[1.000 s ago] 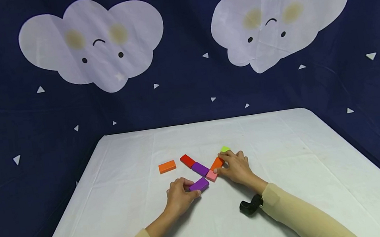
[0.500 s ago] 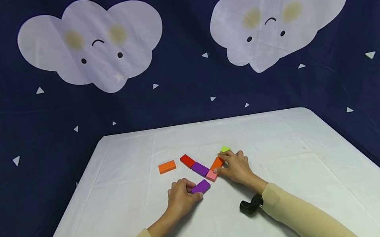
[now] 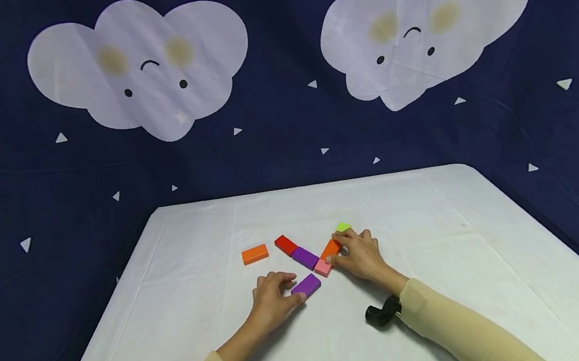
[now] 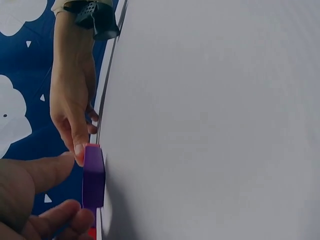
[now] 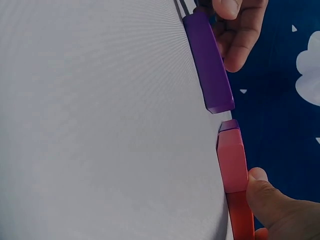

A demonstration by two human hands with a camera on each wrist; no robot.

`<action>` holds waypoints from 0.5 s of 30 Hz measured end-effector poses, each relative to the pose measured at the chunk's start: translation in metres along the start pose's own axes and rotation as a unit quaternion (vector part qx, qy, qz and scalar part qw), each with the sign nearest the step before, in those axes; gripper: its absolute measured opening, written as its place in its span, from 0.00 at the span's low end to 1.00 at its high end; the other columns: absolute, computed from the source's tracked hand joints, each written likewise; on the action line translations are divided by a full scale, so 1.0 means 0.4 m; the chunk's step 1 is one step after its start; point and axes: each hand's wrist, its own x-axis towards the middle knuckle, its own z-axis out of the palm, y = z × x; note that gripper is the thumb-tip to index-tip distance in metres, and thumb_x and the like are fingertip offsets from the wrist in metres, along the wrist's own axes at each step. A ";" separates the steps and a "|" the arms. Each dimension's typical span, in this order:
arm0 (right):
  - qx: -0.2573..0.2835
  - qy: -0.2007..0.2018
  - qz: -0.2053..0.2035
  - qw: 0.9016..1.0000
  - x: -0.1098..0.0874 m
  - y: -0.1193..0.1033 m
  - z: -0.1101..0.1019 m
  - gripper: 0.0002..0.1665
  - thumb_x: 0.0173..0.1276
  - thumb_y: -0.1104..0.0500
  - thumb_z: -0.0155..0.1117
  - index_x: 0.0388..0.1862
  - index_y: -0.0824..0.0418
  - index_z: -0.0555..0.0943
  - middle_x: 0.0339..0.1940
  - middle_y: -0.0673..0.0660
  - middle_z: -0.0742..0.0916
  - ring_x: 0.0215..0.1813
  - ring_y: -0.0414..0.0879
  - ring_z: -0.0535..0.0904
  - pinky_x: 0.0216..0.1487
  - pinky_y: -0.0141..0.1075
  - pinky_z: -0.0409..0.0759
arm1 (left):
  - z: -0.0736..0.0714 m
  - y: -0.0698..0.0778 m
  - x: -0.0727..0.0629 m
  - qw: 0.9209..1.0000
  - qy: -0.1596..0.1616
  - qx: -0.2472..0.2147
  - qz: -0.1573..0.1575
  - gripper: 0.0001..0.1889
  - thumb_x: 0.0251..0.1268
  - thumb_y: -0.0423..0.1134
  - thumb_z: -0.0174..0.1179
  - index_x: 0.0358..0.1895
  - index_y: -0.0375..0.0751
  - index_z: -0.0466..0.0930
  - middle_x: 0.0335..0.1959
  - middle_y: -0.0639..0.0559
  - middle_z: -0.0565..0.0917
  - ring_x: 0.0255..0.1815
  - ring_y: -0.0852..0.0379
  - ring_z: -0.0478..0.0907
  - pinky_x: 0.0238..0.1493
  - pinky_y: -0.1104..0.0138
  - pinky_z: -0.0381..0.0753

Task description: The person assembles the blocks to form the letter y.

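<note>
My left hand [image 3: 273, 298] stands beside a loose purple block [image 3: 306, 286], thumb by its near edge and fingers spread off its far side. In the left wrist view, a gap shows between that hand and the purple block [image 4: 93, 175]. My right hand [image 3: 361, 254] holds an orange block [image 3: 330, 249] between thumb and fingers. Its thumb lies where the orange block meets a pink block [image 5: 233, 160]. A second purple block [image 3: 305, 258] and a red block [image 3: 285, 245] run in line up-left from the pink one. A lime-green block [image 3: 343, 226] shows partly behind the right fingers.
Another orange block [image 3: 254, 254] lies alone on the left of the white-covered table [image 3: 203, 314]. A dark blue cloth with clouds [image 3: 284, 138] hangs behind the table. Black wrist devices [image 3: 382, 313] sit below both forearms.
The loose purple block has shifted slightly right and nearer to me, away from the pink one. My left fingers have come off it and drawn back a little. The right hand stays put.
</note>
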 end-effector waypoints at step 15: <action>-0.001 0.000 -0.005 1.000 0.001 0.004 0.003 0.39 0.54 0.37 0.68 0.61 0.55 0.77 0.61 0.52 0.79 0.46 0.55 0.67 0.39 0.40 0.59 | -0.028 -0.021 0.008 0.995 -0.076 -0.005 0.064 0.22 0.48 0.38 0.70 0.51 0.40 0.81 0.46 0.49 0.84 0.42 0.55 0.63 0.43 0.64 0.55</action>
